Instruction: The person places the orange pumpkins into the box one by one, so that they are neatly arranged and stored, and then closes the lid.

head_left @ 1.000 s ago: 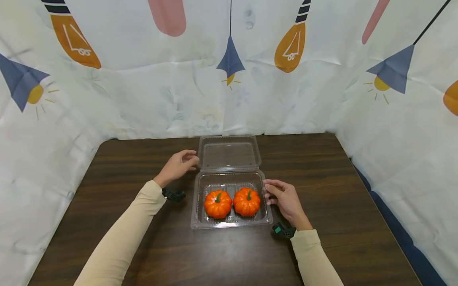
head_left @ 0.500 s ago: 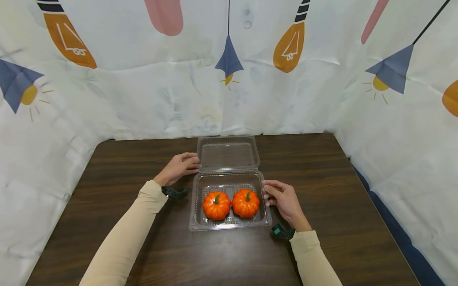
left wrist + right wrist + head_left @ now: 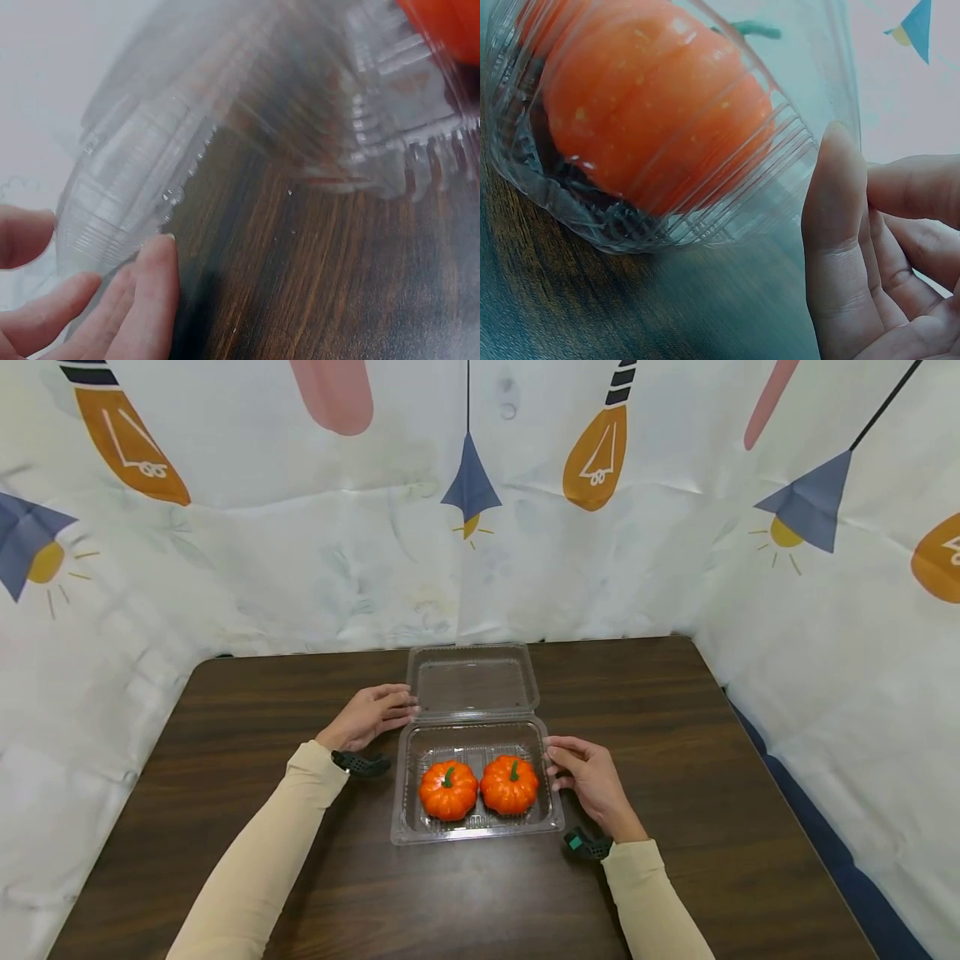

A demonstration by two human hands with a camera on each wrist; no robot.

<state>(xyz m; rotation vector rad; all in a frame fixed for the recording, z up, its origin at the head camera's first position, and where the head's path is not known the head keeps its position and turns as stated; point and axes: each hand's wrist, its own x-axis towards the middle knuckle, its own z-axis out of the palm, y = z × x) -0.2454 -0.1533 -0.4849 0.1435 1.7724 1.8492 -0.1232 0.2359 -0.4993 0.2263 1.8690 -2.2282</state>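
A clear plastic clamshell container (image 3: 403, 827) stands with its lid (image 3: 474, 681) swung back, away from me. Two orange toy pumpkins with green stems, a left one (image 3: 447, 791) and a right one (image 3: 509, 785), sit side by side in its base. My left hand (image 3: 366, 717) has loosely extended fingers at the lid's left edge, near the hinge. In the left wrist view, its fingertips (image 3: 156, 259) meet the lid's rim, with the thumb and fingers apart. On the other side, my right hand (image 3: 588, 777) pinches the base's right rim between thumb (image 3: 834, 195) and forefinger.
Under the container lies a dark wood-grain table (image 3: 450, 910). White curtains (image 3: 315, 577) printed with lamps and bulbs hang behind and beside it. Dark blue cloth (image 3: 817, 843) shows past the right table edge. Each wrist wears a black strap (image 3: 362, 765).
My left hand has come slightly nearer along the lid's left edge, and its fingers now reach the rim by the hinge. The right hand keeps its place; the head view has shifted slightly.
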